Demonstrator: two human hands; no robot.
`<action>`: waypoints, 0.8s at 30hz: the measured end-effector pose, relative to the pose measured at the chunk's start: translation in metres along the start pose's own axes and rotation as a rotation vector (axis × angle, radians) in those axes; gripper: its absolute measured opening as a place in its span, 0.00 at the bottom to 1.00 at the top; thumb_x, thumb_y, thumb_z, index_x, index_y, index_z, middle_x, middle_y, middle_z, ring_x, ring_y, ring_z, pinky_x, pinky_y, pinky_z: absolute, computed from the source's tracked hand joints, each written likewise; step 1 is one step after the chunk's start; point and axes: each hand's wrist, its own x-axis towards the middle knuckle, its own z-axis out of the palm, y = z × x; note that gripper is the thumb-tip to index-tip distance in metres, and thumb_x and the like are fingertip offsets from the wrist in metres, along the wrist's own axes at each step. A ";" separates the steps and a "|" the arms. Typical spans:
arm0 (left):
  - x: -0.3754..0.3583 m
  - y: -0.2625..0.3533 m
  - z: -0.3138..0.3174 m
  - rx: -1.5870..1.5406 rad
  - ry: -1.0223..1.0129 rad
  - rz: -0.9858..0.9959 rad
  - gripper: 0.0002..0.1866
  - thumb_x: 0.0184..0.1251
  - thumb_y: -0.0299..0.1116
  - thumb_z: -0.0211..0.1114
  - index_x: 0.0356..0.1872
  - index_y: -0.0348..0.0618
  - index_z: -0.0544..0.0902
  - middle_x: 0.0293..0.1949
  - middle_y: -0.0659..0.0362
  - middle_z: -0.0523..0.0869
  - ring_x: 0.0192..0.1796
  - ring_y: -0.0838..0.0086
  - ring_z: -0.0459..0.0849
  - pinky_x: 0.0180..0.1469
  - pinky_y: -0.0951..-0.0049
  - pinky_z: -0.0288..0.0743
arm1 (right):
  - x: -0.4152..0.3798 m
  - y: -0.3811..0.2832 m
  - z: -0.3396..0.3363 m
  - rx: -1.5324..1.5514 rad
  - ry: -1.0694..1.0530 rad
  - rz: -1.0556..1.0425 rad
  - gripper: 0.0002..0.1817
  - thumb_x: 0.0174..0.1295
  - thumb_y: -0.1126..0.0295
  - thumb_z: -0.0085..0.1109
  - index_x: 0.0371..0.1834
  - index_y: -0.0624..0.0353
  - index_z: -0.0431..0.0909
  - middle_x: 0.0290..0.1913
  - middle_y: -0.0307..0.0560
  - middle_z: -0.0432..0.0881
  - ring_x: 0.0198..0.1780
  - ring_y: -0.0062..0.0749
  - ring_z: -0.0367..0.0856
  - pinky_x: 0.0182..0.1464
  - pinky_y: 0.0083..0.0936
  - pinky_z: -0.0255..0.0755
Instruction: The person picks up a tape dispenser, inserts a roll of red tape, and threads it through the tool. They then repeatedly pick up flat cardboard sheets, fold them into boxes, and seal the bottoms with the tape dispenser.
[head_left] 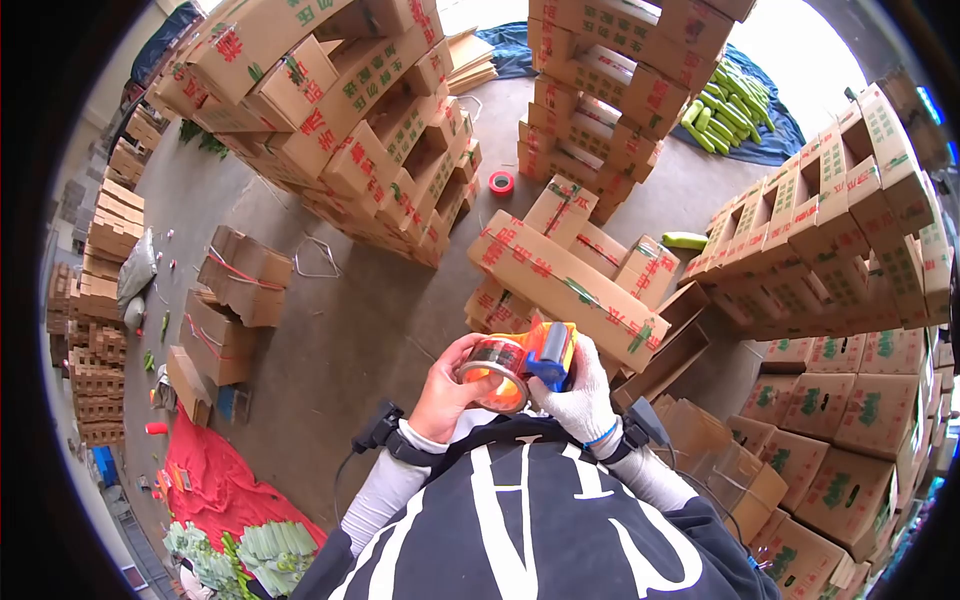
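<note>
Close to my chest I hold a tape dispenser with an orange and blue body and a roll of clear packing tape on it. My right hand, in a white glove, grips the dispenser's body. My bare left hand is wrapped around the tape roll, thumb on its rim. Just beyond my hands, a long cardboard box with red and green print lies on top of other boxes.
Stacks of printed cardboard boxes stand on the left, at the back and on the right. A red tape roll lies on the concrete floor. Green vegetables lie on a blue sheet. Bundled flat cartons sit left.
</note>
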 end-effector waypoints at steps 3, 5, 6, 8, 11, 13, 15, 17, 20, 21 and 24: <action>0.002 0.001 -0.003 0.327 0.021 0.112 0.27 0.63 0.21 0.73 0.65 0.40 0.79 0.59 0.55 0.82 0.58 0.70 0.85 0.59 0.71 0.81 | 0.001 0.002 0.006 0.138 0.040 0.107 0.36 0.54 0.71 0.74 0.68 0.61 0.70 0.59 0.48 0.80 0.60 0.30 0.80 0.65 0.29 0.73; -0.004 0.010 -0.001 0.737 0.029 0.314 0.23 0.63 0.23 0.74 0.61 0.40 0.83 0.59 0.54 0.82 0.56 0.71 0.86 0.55 0.72 0.81 | -0.001 0.001 0.007 0.240 0.040 0.164 0.34 0.56 0.72 0.72 0.67 0.61 0.70 0.59 0.48 0.80 0.60 0.29 0.80 0.65 0.29 0.73; -0.005 0.011 -0.001 0.802 0.044 0.324 0.25 0.59 0.23 0.74 0.61 0.46 0.85 0.58 0.52 0.82 0.55 0.67 0.87 0.55 0.71 0.81 | -0.004 0.004 0.006 0.223 0.029 0.129 0.33 0.57 0.73 0.71 0.67 0.62 0.70 0.59 0.48 0.80 0.61 0.29 0.79 0.65 0.29 0.73; -0.012 0.017 0.006 0.910 0.002 0.327 0.26 0.58 0.24 0.75 0.61 0.50 0.85 0.58 0.52 0.82 0.54 0.63 0.87 0.55 0.68 0.82 | -0.002 0.011 0.005 0.202 0.022 0.148 0.33 0.56 0.73 0.71 0.67 0.62 0.70 0.60 0.48 0.79 0.61 0.29 0.79 0.65 0.29 0.73; -0.013 0.015 0.007 1.051 -0.050 0.373 0.25 0.60 0.25 0.69 0.60 0.56 0.86 0.58 0.54 0.83 0.53 0.56 0.87 0.54 0.62 0.83 | -0.001 0.023 0.002 0.159 0.007 0.104 0.34 0.55 0.70 0.72 0.66 0.61 0.72 0.59 0.50 0.81 0.60 0.33 0.81 0.64 0.30 0.74; -0.005 0.020 -0.007 1.147 -0.154 0.371 0.24 0.61 0.24 0.65 0.59 0.56 0.86 0.58 0.56 0.84 0.53 0.55 0.87 0.54 0.59 0.83 | 0.002 0.023 0.002 0.002 0.012 0.069 0.34 0.54 0.67 0.72 0.66 0.60 0.73 0.57 0.51 0.83 0.59 0.36 0.83 0.64 0.30 0.75; -0.008 0.031 -0.001 1.370 -0.317 0.213 0.23 0.60 0.22 0.62 0.56 0.55 0.87 0.57 0.58 0.84 0.53 0.54 0.88 0.54 0.60 0.85 | 0.000 0.010 -0.001 -0.104 -0.038 0.116 0.33 0.53 0.66 0.71 0.65 0.60 0.74 0.58 0.50 0.82 0.59 0.31 0.81 0.64 0.28 0.73; 0.000 0.041 0.004 1.402 -0.464 0.266 0.26 0.60 0.20 0.63 0.58 0.57 0.86 0.57 0.58 0.84 0.51 0.55 0.88 0.54 0.61 0.85 | 0.003 0.009 -0.004 -0.114 0.023 0.088 0.32 0.53 0.67 0.70 0.64 0.59 0.75 0.55 0.49 0.83 0.57 0.30 0.81 0.64 0.28 0.74; 0.018 0.043 0.021 1.138 -0.691 0.335 0.28 0.59 0.19 0.64 0.60 0.60 0.86 0.57 0.58 0.84 0.52 0.57 0.88 0.54 0.62 0.85 | 0.035 0.052 -0.031 0.056 0.302 0.146 0.27 0.56 0.63 0.71 0.58 0.61 0.77 0.48 0.49 0.85 0.49 0.32 0.84 0.54 0.28 0.77; 0.020 0.038 0.028 1.066 -0.770 0.290 0.31 0.62 0.17 0.60 0.67 0.55 0.80 0.57 0.55 0.84 0.57 0.61 0.87 0.60 0.67 0.82 | 0.043 0.064 -0.046 0.133 0.384 0.170 0.25 0.57 0.63 0.70 0.57 0.62 0.78 0.47 0.47 0.85 0.47 0.31 0.84 0.52 0.27 0.77; 0.024 0.007 0.035 0.231 -0.684 -0.117 0.32 0.60 0.28 0.66 0.68 0.38 0.71 0.64 0.49 0.78 0.71 0.64 0.74 0.75 0.61 0.65 | 0.031 0.135 -0.106 0.471 0.425 0.413 0.13 0.64 0.61 0.67 0.43 0.55 0.78 0.33 0.36 0.80 0.30 0.21 0.78 0.36 0.23 0.76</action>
